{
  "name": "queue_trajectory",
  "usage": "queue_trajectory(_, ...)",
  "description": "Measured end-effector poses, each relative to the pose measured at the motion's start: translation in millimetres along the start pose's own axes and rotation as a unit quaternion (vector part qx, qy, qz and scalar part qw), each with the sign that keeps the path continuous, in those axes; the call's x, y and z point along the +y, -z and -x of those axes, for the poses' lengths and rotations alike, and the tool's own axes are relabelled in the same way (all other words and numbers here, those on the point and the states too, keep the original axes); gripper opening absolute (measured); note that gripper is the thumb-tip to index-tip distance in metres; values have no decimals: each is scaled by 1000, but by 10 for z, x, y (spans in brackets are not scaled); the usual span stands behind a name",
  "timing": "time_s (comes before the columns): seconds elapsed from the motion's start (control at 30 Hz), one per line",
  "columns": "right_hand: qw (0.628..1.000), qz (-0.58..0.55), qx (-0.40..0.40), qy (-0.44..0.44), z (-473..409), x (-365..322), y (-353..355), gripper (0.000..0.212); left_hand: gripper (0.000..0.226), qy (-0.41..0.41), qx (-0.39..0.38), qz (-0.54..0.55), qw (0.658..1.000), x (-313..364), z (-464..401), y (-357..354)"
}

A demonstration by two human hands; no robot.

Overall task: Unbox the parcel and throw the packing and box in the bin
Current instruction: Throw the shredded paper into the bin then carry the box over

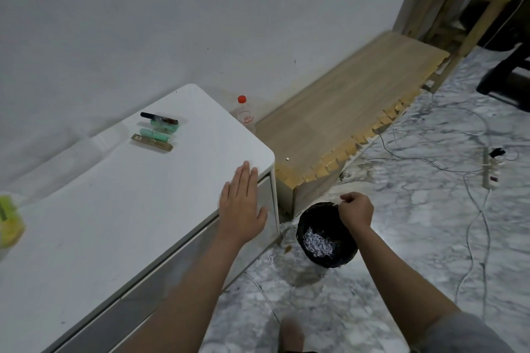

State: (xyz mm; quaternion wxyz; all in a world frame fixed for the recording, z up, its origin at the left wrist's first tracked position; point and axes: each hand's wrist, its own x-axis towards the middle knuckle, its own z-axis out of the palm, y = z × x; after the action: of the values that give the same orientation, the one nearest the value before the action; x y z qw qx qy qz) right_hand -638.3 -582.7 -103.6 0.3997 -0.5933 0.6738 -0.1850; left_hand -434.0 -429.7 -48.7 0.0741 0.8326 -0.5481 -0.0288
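Left hand [242, 206] laid flat on counter [120, 209] edge, fingers straight. Right hand [356, 209] held over bin [315, 218], fingers curled; contents cannot be told.

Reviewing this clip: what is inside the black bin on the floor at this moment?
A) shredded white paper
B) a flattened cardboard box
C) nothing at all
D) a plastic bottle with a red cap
A: the black bin holds a heap of shredded white paper, seen just below the right hand held over its rim; no box lies in it.
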Motion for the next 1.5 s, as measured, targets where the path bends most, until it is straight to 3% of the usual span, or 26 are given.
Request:
queue_trajectory(0.23, 999, -38, 18, 8, -48, 29, 103, 26, 87, -14, 10, 24, 1000, -34, 4, -21)
queue_trajectory(0.37, 996, -72, 16, 40, 97, -136, 58, 24, 74, 1, -4, 135, 991, -48, -15, 63)
queue_trajectory(0.53, 981, -111, -3, 160, 500, -717, -179, 23, 55, 59, 45, 290, 954, -165, 184, 283)
queue_trajectory(0.67, 929, -118, -19, 350, 977, -1269, -592, 14, 48, 161, 119, 324, 925, -557, 510, 495)
queue_trajectory(0.8, 881, -121, -109, 444, 1601, -1812, -1176, 17, 44, 233, 233, 296, 897, -1203, 986, 793)
queue_trajectory(0.93, 842, -154, -212, 471, 2337, -2226, -1856, 19, 42, 316, 332, 261, 850, -1923, 1621, 1144)
queue_trajectory(1.03, 811, -181, -266, 489, 2969, -2484, -2323, 20, 41, 384, 403, 158, 815, -2509, 2127, 1363)
queue_trajectory(1.17, 782, -197, -347, 480, 3739, -2790, -2871, 17, 52, 504, 445, 88, 735, -3192, 2758, 1589)
queue_trajectory(1.3, 759, -163, -401, 487, 4265, -3152, -3393, 20, 53, 594, 438, 155, 657, -3763, 3236, 1777)
queue_trajectory(1.5, 764, -17, -475, 436, 4594, -3668, -4048, 49, 72, 570, 410, 380, 602, -4434, 3453, 1881)
